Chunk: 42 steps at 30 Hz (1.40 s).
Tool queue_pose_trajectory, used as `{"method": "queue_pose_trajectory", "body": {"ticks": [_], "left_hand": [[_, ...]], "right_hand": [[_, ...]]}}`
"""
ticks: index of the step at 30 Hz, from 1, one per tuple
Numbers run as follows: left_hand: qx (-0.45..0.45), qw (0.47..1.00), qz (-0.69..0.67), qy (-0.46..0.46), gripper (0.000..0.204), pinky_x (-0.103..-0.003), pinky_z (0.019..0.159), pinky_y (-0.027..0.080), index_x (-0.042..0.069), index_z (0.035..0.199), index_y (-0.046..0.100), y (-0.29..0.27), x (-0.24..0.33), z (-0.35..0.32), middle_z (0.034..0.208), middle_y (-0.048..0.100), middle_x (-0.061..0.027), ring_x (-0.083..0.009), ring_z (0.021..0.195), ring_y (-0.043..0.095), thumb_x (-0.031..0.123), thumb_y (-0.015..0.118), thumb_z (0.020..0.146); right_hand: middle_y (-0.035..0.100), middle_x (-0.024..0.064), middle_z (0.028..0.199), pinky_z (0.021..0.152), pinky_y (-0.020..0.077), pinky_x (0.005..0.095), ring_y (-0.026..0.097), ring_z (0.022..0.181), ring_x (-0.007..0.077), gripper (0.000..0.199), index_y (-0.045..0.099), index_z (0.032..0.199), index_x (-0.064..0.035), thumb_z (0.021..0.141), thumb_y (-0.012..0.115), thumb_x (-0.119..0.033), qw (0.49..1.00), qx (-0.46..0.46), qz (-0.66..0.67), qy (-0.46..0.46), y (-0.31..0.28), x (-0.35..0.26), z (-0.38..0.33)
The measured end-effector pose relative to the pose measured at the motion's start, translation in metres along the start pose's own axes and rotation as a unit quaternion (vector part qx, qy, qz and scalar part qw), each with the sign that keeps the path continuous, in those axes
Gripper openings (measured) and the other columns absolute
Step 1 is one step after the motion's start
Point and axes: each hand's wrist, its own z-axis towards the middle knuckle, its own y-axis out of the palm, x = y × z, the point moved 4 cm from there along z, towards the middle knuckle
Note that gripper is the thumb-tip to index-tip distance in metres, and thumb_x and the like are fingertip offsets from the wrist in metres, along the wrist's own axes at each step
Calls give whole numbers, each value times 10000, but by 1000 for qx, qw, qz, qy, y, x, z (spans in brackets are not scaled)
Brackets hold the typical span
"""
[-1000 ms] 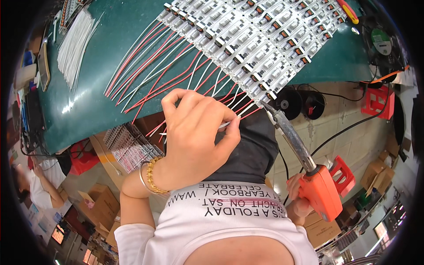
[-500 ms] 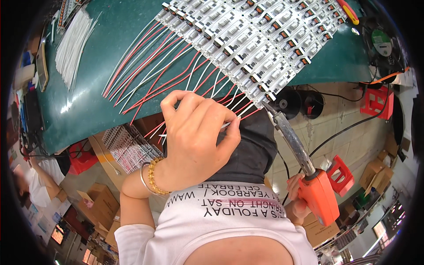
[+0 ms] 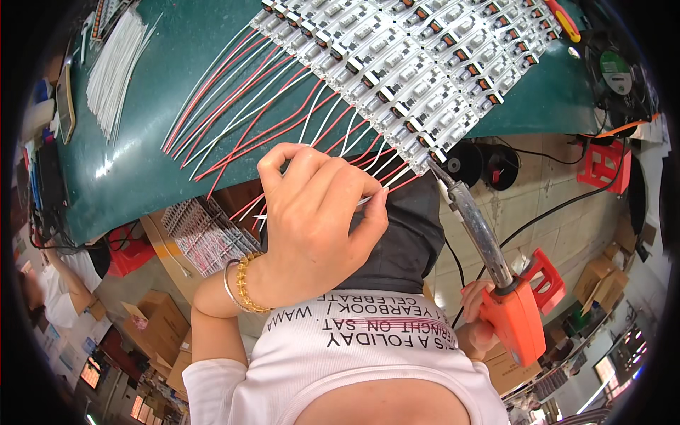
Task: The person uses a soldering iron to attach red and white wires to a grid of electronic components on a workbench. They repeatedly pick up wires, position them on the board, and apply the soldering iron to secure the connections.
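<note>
My left hand (image 3: 319,205) is closed in a pinch at the near edge of a panel of small white circuit boards (image 3: 397,78), with red and white wires (image 3: 262,134) running under its fingers. A thin white wire shows at the thumb and forefinger; which wires are gripped is partly hidden. My right hand (image 3: 476,315) is wrapped round the orange handle of a soldering gun (image 3: 520,319), partly hidden behind it. The gun's dark metal tip points up at the panel's nearest corner, right by the last wires; I cannot tell if it touches.
A bundle of white wires (image 3: 117,78) lies on the green tabletop (image 3: 163,184) at left. A small fan (image 3: 615,71) and a yellow-red tool handle (image 3: 564,21) are at far right. Below stand red stools (image 3: 605,166) and cardboard boxes (image 3: 159,326). Another person (image 3: 67,290) sits at far left.
The panel and the soldering gun have shifted slightly to the right, the tip staying near the same corner. My left hand has barely moved.
</note>
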Motion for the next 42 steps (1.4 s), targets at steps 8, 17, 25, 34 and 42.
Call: {"method": "queue_pose_trajectory", "body": {"ticks": [8, 17, 25, 34, 42], "left_hand": [[-6, 1000, 4, -8, 177, -405, 843, 346, 95, 769, 610, 1, 1, -1, 685, 568, 2, -196, 693, 533, -1, 732, 684], [91, 993, 71, 38, 169, -371, 733, 432, 53, 807, 615, -65, -33, 43, 898, 623, -93, -264, 769, 578, 24, 739, 696], [-5, 971, -163, -176, 93, -292, 654, 467, -11, 842, 630, -56, -131, 127, 728, 615, -66, -159, 686, 582, 64, 680, 822], [-13, 995, -40, -89, 112, -326, 773, 344, 63, 760, 592, -45, -130, 130, 752, 566, -19, -182, 742, 526, 114, 690, 781], [-3, 997, -21, -72, 104, -322, 754, 344, 60, 752, 588, -46, -128, 132, 750, 567, -23, -188, 733, 524, 89, 686, 770]], "right_hand": [[626, 136, 749, 686, 535, 351, 618, 630, 238, 519, 597, 977, 54, 773, 799, -379, 957, 68, 269, 81, -9, 20, 1], [485, 17, 534, 505, 395, 295, 491, 472, 154, 695, 500, 583, -88, 720, 640, -755, 930, 185, -253, 191, -13, -38, 130], [550, 29, 744, 559, 416, 277, 517, 616, 138, 495, 590, 994, 21, 878, 624, -459, 952, 153, -238, 118, 3, -8, 193], [467, 0, 520, 401, 351, 248, 419, 397, 101, 824, 436, 1240, 145, 852, 677, -541, 978, 122, 35, 163, 20, 18, 232], [463, -7, 514, 394, 337, 237, 410, 391, 88, 829, 455, 1222, 146, 847, 668, -561, 975, 128, -106, 145, 12, 23, 215]]}}
